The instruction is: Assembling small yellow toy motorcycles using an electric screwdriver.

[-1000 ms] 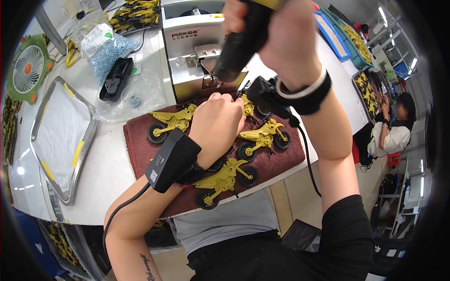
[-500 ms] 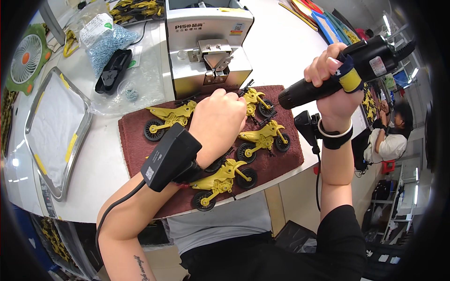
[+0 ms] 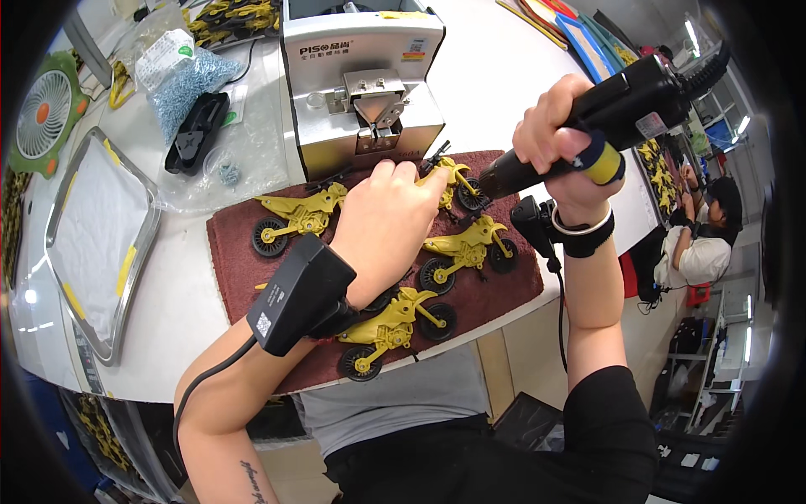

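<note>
The right hand [image 3: 561, 139] is wrapped around a black driver [image 3: 642, 94], upper right of the frame. The left hand [image 3: 390, 214] is by a yellow bike [image 3: 457, 170], just above the middle; its fingertips are hidden, so I cannot tell its grip. Upper left, a clear bag [image 3: 191, 94] holds blue bits and has a white label [image 3: 165, 59]. A tray [image 3: 133, 286] at left holds a white sheet [image 3: 92, 227]. The machine [image 3: 321, 77], top middle, has dark writing.

A black handheld power driver [image 3: 625, 94] slanted right of centre — its front end lower left, black-wheeled yellow toy motorcycles [image 3: 460, 244] lay sideways around the centre.
</note>
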A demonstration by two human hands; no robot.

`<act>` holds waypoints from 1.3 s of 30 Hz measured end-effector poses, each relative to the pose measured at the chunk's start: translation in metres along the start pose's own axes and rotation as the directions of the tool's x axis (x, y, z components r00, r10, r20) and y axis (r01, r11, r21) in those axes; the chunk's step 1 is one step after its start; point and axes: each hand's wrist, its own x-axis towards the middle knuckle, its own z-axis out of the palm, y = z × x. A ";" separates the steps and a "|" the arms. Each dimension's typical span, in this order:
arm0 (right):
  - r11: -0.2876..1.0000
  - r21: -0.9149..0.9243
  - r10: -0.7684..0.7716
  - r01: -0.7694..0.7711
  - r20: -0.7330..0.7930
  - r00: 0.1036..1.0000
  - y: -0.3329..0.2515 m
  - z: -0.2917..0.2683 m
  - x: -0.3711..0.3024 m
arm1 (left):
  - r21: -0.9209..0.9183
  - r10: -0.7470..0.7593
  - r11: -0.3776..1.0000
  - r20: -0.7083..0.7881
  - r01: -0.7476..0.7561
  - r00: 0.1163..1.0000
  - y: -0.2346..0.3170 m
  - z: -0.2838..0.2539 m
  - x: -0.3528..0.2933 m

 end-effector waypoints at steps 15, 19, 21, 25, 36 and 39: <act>0.962 0.182 -0.185 0.205 -0.122 0.975 -0.042 0.076 0.072 | 0.084 0.048 0.996 -0.043 -0.044 0.998 0.057 0.010 0.001; 0.986 0.165 -0.010 0.026 -0.102 0.995 0.001 0.068 0.081 | -0.021 0.052 0.998 -0.087 -0.054 0.995 0.051 0.031 -0.013; 0.994 0.097 -0.044 0.046 -0.020 0.999 0.010 0.069 0.085 | 0.004 0.030 1.000 0.013 -0.030 0.999 0.053 0.031 -0.012; 0.999 -0.052 -0.017 0.015 -0.032 0.999 0.014 0.076 0.086 | 0.058 0.025 0.998 0.037 -0.027 0.999 0.049 0.034 -0.013; 0.970 0.245 -0.016 -0.007 0.092 0.996 0.001 0.071 0.028 | -0.104 -0.002 0.995 0.078 0.011 0.997 0.051 0.032 -0.015; 0.987 -0.128 0.097 -0.094 0.023 0.995 -0.016 0.079 0.010 | -0.260 -0.040 0.966 -0.143 0.001 0.989 0.053 0.031 -0.015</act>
